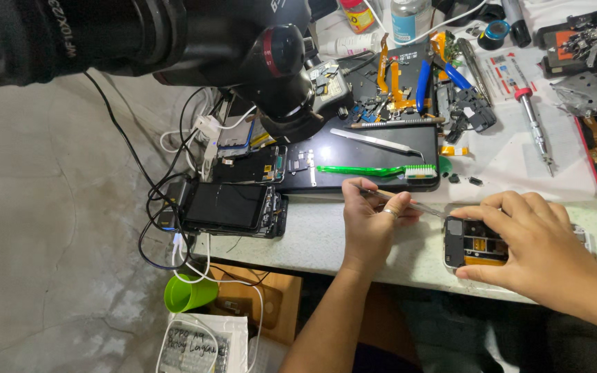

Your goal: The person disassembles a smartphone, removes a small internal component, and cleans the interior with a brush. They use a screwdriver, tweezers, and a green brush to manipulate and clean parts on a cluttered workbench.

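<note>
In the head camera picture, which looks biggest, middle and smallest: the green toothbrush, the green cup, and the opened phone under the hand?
1. green toothbrush, the longest, lying on the dark mat.
2. opened phone, partly covered by the right hand, so its full size is hidden.
3. green cup.
The phone and cup look close in size, so their order is unsure.

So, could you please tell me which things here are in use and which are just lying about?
In use:
left hand
tweezers
right hand
opened phone

Lying about:
green toothbrush
spare tweezers
screwdriver
blue pliers
green cup
black phone
</note>
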